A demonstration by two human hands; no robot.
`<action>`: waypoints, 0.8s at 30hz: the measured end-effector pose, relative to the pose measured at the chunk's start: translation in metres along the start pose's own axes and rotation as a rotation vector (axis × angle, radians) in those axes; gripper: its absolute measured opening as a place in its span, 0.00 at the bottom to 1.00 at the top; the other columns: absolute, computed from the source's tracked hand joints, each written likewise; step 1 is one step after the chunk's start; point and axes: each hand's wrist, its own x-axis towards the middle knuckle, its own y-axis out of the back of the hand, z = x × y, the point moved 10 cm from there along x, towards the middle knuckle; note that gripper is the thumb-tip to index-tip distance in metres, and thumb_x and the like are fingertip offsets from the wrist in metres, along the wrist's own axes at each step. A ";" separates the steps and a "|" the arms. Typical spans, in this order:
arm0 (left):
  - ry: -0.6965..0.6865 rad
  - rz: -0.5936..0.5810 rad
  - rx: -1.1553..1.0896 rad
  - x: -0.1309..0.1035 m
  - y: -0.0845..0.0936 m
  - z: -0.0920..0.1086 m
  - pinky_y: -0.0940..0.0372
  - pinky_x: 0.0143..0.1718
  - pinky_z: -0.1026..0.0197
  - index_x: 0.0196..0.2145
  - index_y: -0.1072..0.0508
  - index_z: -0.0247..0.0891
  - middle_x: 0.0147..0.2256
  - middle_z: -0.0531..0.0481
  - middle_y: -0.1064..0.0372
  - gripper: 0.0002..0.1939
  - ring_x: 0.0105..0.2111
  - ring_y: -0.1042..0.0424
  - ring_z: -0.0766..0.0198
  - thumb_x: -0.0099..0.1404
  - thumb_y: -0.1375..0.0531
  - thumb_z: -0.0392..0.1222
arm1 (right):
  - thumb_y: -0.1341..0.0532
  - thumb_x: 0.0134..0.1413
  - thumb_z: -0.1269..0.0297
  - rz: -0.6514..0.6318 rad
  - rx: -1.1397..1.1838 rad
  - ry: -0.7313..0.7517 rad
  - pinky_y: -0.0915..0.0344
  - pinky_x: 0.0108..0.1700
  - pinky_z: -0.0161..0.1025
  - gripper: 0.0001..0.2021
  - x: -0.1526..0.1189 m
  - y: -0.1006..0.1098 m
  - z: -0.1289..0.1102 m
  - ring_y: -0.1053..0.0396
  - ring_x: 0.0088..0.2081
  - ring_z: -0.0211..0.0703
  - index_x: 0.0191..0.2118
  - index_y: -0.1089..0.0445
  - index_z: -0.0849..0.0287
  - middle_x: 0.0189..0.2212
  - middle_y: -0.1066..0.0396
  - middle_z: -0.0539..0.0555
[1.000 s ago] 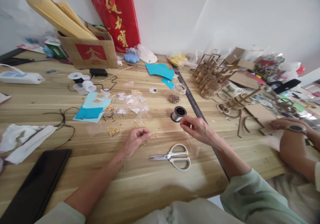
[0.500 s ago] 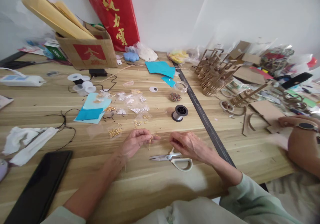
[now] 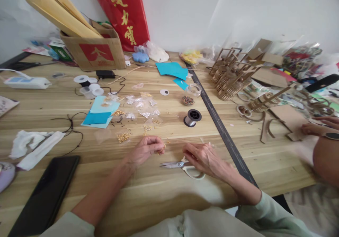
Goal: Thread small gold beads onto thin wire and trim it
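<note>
My left hand (image 3: 147, 148) is pinched shut on a small strand of gold beads (image 3: 162, 149), most of it covered by the fingers. My right hand (image 3: 202, 156) is closed, thumb and fingers together, a short way to the right. Whatever it pinches is too fine to make out. Under its fingertips lie white-handled scissors (image 3: 172, 164), blades pointing left, one handle loop partly hidden by the hand. Beyond the hands stands a black spool of silvery wire (image 3: 191, 119). Loose gold beads (image 3: 123, 137) are scattered past my left hand.
Clear bags of silver pieces (image 3: 144, 106), a dish of brown beads (image 3: 188, 100) and blue sheets (image 3: 97, 118) lie further back. A black phone (image 3: 45, 194) is at left. Small wooden baskets (image 3: 227, 83) stand at right, near another person's arm (image 3: 327, 156).
My hands have moved slightly further apart. The gold strand that dangled below my left fingers is now bunched at the fingertips. The view has shifted a little; the other person's arm moved slightly.
</note>
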 end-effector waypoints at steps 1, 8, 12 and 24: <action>-0.005 -0.003 0.006 0.000 0.000 0.001 0.40 0.28 0.65 0.20 0.28 0.32 0.21 0.50 0.32 0.12 0.23 0.35 0.69 0.47 0.32 0.43 | 0.48 0.63 0.65 0.012 0.016 0.002 0.48 0.28 0.35 0.08 0.000 0.003 0.001 0.35 0.26 0.39 0.35 0.35 0.58 0.27 0.31 0.51; -0.030 -0.013 0.024 -0.002 0.000 0.004 0.41 0.28 0.65 0.22 0.28 0.32 0.21 0.50 0.31 0.12 0.24 0.35 0.69 0.48 0.32 0.43 | 0.40 0.55 0.52 0.262 -0.047 -0.013 0.40 0.51 0.55 0.21 0.001 0.058 0.024 0.38 0.50 0.57 0.51 0.35 0.56 0.51 0.35 0.61; -0.047 -0.010 0.026 -0.002 0.001 0.005 0.41 0.29 0.64 0.22 0.28 0.31 0.22 0.50 0.31 0.11 0.24 0.35 0.69 0.49 0.33 0.43 | 0.41 0.57 0.59 0.375 0.111 -0.021 0.36 0.49 0.50 0.15 0.005 0.075 0.017 0.35 0.48 0.52 0.50 0.35 0.55 0.48 0.33 0.59; -0.162 0.123 -0.021 -0.004 0.014 0.013 0.41 0.31 0.64 0.24 0.27 0.31 0.23 0.50 0.31 0.11 0.25 0.34 0.68 0.50 0.32 0.42 | 0.44 0.58 0.72 0.110 0.546 0.084 0.37 0.33 0.33 0.05 0.065 0.014 -0.030 0.32 0.31 0.37 0.38 0.32 0.60 0.30 0.29 0.52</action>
